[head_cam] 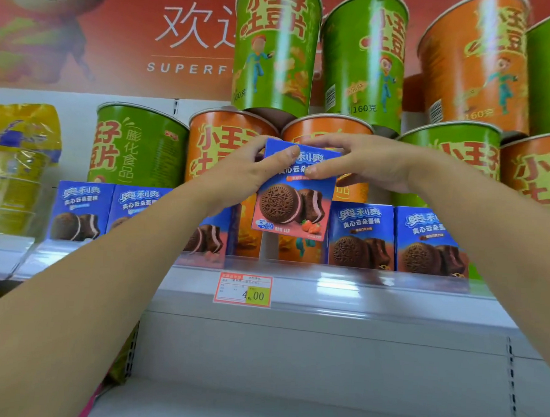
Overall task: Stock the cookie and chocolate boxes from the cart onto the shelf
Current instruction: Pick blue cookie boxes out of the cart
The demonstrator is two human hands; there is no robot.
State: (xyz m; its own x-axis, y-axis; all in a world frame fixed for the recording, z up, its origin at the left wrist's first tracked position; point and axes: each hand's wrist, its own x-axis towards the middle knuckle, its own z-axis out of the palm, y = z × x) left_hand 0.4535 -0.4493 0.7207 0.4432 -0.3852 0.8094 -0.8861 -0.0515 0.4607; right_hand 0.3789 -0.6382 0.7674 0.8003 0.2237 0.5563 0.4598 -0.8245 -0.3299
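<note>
Hands both up at shelf height, meeting on one box. Your left hand [247, 171] grips the strawberry Oreo box [294, 203] at its upper left corner, thumb laid across the front face, fingers curled behind. Your right hand [368, 162] takes the upper right corner, thumb on the front, fingers curled over the top edge. Box hangs below both hands, slightly tilted, its bottom edge off the shelf [326, 294], over a gap in the front row.

Below your left wrist: a matching box [211, 237], partly hidden by the forearm. Further left of it, two blue boxes [79, 210] side by side. Below your right hand: two chocolate boxes [361, 236], upright, touching each other.

Behind your knuckles: orange and green snack tubs [140, 144], stacked in two tiers. Price tag [243, 289] on the shelf lip, well below your left hand, reads 4.00. Yellow bagged goods [17, 169] far out to the left of your left arm.
</note>
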